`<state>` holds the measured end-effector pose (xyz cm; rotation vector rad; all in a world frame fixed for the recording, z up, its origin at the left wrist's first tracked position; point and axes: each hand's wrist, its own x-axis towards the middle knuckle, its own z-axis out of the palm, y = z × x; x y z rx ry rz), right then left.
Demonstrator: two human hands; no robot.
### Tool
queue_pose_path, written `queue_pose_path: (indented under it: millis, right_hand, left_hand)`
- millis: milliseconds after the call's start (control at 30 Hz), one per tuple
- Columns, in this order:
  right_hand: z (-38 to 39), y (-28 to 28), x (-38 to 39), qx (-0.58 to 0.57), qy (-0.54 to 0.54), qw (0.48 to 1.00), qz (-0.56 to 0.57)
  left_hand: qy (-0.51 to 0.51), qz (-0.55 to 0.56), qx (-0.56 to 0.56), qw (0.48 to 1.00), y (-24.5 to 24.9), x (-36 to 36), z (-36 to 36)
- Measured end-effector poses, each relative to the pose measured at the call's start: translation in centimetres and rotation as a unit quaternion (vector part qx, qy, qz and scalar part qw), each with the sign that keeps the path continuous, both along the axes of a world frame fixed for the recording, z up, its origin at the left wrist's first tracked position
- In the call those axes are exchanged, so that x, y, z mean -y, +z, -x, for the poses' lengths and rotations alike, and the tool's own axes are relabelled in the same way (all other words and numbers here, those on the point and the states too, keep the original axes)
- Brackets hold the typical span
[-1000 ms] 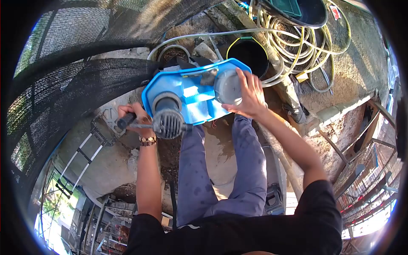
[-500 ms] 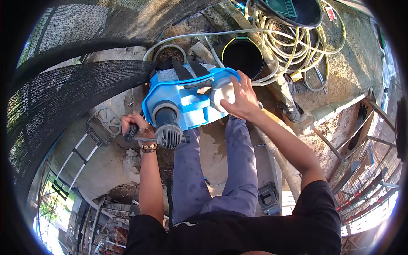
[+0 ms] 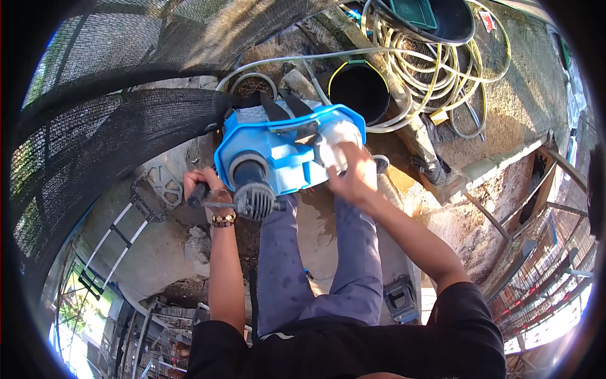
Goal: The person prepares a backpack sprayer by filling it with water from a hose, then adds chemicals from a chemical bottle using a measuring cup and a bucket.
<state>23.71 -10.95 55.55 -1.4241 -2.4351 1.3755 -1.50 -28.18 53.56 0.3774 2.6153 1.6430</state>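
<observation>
A blue knapsack sprayer tank (image 3: 284, 151) leans above my knees, with a black ribbed pump part (image 3: 254, 199) on its near left and dark straps at its far edge. My left hand (image 3: 205, 182) has its fingers curled about a black handle grip (image 3: 198, 194) on a metal rod, beside the tank's left side. A round white cap (image 3: 338, 136) sits at the tank's right end. At its near edge is my right hand (image 3: 358, 177), thumb and fingers bent around the rim. Motion blurs these fingers and the cap, and the far fingers are partly hidden.
Beyond the tank stands a black bucket (image 3: 360, 91) with a yellow-green rim. A coiled pale hose (image 3: 435, 69) lies to its right, below a black basin (image 3: 464, 31). Dark netting (image 3: 120, 126) hangs at the left; wire cages (image 3: 543, 271) stand at the right.
My right hand has shifted and turned from the cap's right side to its near edge, its fingers drawn in. The tank has moved slightly right. My left hand has barely moved.
</observation>
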Motion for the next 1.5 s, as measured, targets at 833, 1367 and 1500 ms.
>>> queue_pose_path:
  millis: [833, 1367, 1500]
  right_hand:
    - [-1.2, -5.3, -2.1, -0.065, -0.211, 0.957, -0.187]
    - [0.2, -3.3, -2.0, -0.208, 0.035, 0.97, -0.121]
    - [1.5, -4.7, 0.6, 0.129, -0.153, 0.978, -0.058]
  left_hand:
    - [0.003, 0.039, -0.054, 0.998, -0.6, 1.3, -0.9]
    - [0.032, -0.011, 0.002, 0.999, -0.8, 3.0, -1.4]
    - [0.029, -0.02, -0.023, 0.999, -1.1, 2.4, -1.1]
